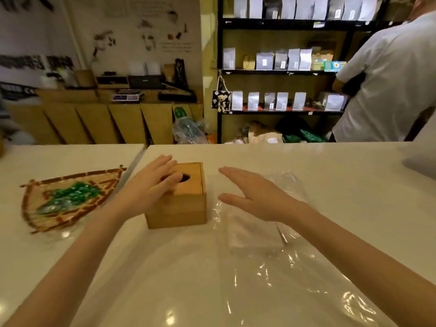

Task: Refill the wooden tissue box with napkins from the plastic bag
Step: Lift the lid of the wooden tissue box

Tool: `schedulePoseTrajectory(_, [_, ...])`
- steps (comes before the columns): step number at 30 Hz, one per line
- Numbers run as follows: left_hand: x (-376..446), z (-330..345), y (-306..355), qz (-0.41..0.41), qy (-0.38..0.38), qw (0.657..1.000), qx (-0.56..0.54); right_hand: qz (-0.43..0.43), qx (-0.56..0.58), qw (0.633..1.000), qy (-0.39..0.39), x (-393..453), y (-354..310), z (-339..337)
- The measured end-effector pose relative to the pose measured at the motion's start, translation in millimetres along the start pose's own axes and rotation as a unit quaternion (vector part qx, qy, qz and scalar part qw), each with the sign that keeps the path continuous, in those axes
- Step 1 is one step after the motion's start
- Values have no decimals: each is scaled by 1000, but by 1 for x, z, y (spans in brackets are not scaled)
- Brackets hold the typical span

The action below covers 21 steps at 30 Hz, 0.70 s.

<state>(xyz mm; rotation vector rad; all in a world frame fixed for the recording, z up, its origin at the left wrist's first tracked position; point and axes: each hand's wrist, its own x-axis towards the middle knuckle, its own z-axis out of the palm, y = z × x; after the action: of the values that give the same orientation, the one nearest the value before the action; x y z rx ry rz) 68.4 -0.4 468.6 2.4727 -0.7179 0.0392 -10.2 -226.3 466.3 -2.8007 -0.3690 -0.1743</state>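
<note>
The wooden tissue box (186, 208) stands upright on the white counter (330, 166), its dark oval slot on top. My left hand (153, 185) lies flat on the left part of the lid, fingers spread and partly covering the slot. My right hand (254, 194) hovers open just right of the box, palm down, holding nothing. Under and beyond it lies the clear plastic bag (278, 256), crumpled on the counter, with a white stack of napkins (252, 234) showing faintly inside.
A woven bamboo tray (47, 223) holding green wrapped items rests at the left. A person in a white shirt (389, 79) stands beyond the counter at the right, by black shelves of pouches (283, 72). A grey object's corner (422, 166) sits at the far right.
</note>
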Motion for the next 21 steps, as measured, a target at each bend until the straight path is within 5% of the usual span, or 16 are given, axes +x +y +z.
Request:
schedulePoseTrajectory(11, [5, -13, -44, -50, -89, 994, 38, -71, -44, 995, -59, 66, -7, 33])
schedulePoseTrajectory(21, [9, -13, -54, -26, -56, 998, 14, -101, -169, 980, -34, 72, -6, 32])
